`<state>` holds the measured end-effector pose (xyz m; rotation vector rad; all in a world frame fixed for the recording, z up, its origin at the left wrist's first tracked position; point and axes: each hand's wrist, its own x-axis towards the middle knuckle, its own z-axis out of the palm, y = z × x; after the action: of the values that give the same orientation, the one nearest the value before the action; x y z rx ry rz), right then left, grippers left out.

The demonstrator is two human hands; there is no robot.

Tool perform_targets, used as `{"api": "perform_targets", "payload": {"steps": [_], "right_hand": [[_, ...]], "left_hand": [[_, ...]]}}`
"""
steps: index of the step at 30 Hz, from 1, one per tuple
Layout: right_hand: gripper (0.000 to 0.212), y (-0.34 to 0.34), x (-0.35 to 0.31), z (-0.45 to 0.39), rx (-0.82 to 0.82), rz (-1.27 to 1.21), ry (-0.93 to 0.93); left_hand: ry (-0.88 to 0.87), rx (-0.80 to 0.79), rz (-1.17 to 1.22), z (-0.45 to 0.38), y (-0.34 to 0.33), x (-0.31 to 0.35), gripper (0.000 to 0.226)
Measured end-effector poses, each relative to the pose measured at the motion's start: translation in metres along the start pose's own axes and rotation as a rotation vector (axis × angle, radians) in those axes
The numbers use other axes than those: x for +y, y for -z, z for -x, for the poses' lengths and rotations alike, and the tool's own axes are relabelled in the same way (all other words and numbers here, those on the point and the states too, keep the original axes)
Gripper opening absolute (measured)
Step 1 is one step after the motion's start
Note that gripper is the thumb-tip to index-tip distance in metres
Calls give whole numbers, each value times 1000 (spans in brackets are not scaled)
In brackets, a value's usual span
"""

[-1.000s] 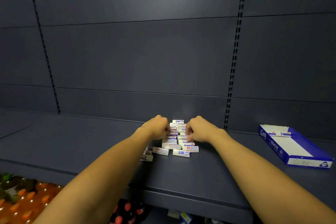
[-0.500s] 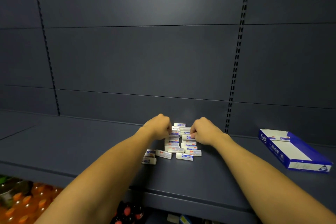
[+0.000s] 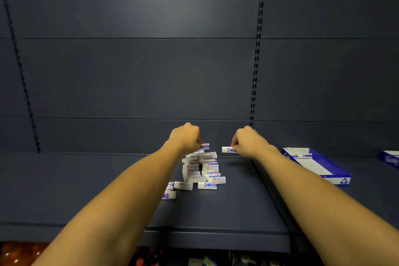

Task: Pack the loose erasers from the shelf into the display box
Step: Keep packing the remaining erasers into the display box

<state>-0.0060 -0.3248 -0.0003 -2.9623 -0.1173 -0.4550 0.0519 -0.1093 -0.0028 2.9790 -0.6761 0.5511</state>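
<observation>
While the pile is this loose, most of the risk sits in it rather than in the carry.

Right hand: the right hand [image 3: 248, 142] pinches one white eraser [image 3: 228, 149] by its end, lifted clear of the shelf [image 3: 237, 207] and just right of the pile.

Left hand: the left hand [image 3: 187, 138] is curled over the far top of the pile, fingers closed on another eraser [image 3: 204, 146] that sticks out past the knuckles; whether that one is free of the stack or only touched, I cannot tell.

Erasers: the loose erasers [image 3: 200, 168] lie as a leaning two-column heap mid-shelf, with a few strays [image 3: 170, 190] at its near left foot.

Display box: the blue display box [image 3: 319, 165] lies open, well to the right along the shelf, holding what look like two erasers [image 3: 301, 155] at its far end, so the packing seems barely begun.

Risk, topple: pulling the left hand's piece out sideways could drag its neighbours and tip the left column, which already tilts.

Risk, drop: an end pinch gives little hold, and a slip on the way across would likely let the eraser bounce off the shelf lip toward the goods below [image 3: 149, 257].

Risk, forearm: the left forearm passes close over the strays and could sweep them forward.

Risk, wrong box: a second blue carton [image 3: 390, 158] shows at the right edge and could be mistaken for the target.
</observation>
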Motion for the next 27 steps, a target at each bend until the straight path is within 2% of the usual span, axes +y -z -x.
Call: {"api": "perform_targets", "payload": {"steps": [10,17,27], "right_hand": [[22,22,37,53,-8,56,-226],[24,39,77,91,11,100,-321],[21,60,138,136,27,109,-305]], "left_hand": [[-99,-39,96,-6,-6,53,11],[-151,-78,147,-5,-13,101,19],[-118,-60,129,5,5,180,17]]}}
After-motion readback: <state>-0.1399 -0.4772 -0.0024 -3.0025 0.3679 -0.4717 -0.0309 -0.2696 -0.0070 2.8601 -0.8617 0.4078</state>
